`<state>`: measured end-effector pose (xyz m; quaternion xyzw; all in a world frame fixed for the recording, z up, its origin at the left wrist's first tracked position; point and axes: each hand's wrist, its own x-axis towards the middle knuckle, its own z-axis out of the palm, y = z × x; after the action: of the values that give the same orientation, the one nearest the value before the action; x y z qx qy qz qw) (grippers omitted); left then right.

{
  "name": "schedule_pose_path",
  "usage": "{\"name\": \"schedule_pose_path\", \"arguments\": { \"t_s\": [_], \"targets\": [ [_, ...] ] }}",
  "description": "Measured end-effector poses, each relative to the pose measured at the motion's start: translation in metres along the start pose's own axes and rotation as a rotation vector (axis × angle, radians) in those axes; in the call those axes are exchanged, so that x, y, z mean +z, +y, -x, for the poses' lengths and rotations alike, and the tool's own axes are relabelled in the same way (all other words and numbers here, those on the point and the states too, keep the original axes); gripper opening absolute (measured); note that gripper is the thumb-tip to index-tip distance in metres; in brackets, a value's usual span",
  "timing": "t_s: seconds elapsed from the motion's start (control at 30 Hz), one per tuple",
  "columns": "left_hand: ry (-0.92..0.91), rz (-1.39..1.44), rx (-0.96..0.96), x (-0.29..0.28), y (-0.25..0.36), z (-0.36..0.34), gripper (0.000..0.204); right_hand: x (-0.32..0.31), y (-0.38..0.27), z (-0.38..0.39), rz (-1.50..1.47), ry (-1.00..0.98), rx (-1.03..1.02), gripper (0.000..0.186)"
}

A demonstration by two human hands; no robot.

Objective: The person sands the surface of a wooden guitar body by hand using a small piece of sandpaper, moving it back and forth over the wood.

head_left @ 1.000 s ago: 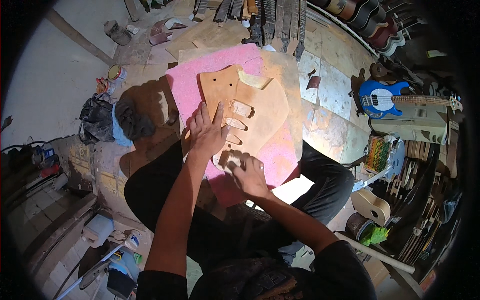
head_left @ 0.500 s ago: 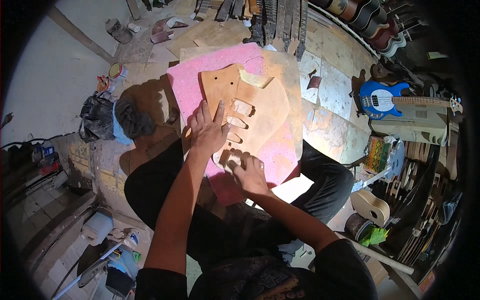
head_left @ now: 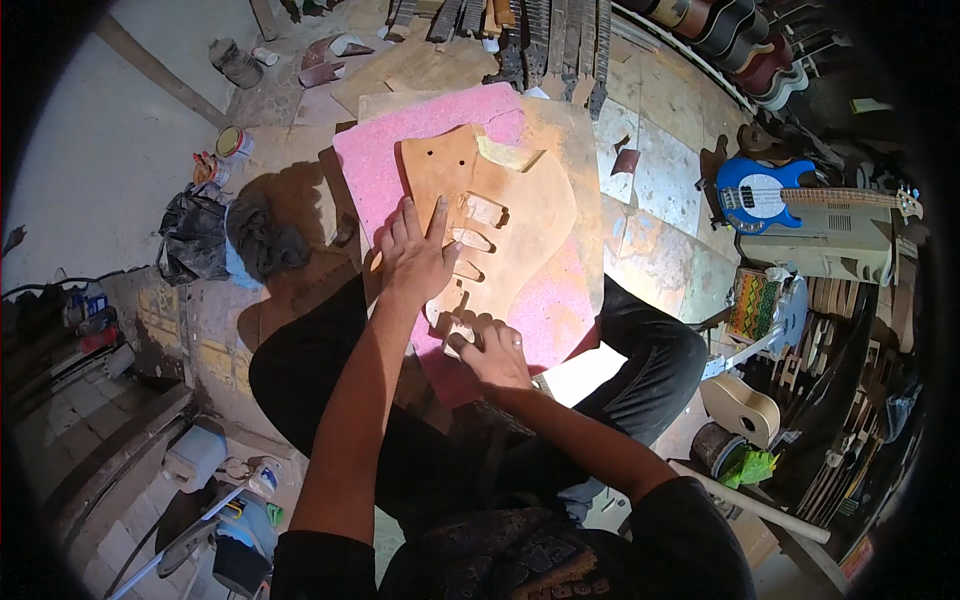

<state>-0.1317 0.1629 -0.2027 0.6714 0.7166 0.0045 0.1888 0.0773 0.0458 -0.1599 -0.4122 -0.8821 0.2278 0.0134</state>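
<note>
An unpainted wooden electric guitar body [head_left: 540,205] lies flat on a pink pad [head_left: 370,160], on a board [head_left: 585,150] in front of my crossed legs. It has several routed pickup cavities and two round holes near its far left end. My left hand [head_left: 412,255] rests flat on the body's left side, its fingers stretched out past the cavities. At the body's near edge, my right hand [head_left: 495,355] grips a small pale block [head_left: 460,338] pressed against the wood. The block's underside is hidden.
A blue bass guitar [head_left: 765,195] leans on a case at the right. Dark cloths [head_left: 265,235] and a paint can [head_left: 234,143] lie to the left. Guitar necks [head_left: 570,50] stand at the far side. An unfinished guitar body [head_left: 740,410] and a bucket [head_left: 712,445] sit at the lower right.
My right hand has shifted slightly nearer to me and left with the block, along the body's near edge. My left hand has stayed nearly in place.
</note>
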Motion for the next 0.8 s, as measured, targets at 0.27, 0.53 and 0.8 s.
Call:
{"name": "schedule_pose_path", "arguments": {
  "t_s": [0.27, 0.53, 0.8],
  "targets": [
    [0.019, -0.005, -0.001, 0.000, 0.004, -0.005, 0.082, -0.076, 0.127, -0.142, -0.012, 0.469, 0.397, 0.036],
    [0.002, 0.005, 0.002, 0.001, -0.003, 0.002, 0.082, -0.016, 0.023, -0.019, -0.103, 0.211, 0.036, 0.043],
    [0.005, -0.002, 0.022, 0.002, 0.001, -0.004, 0.083, -0.091, 0.184, -0.180, 0.030, 0.560, 0.422, 0.041]
  ]
}}
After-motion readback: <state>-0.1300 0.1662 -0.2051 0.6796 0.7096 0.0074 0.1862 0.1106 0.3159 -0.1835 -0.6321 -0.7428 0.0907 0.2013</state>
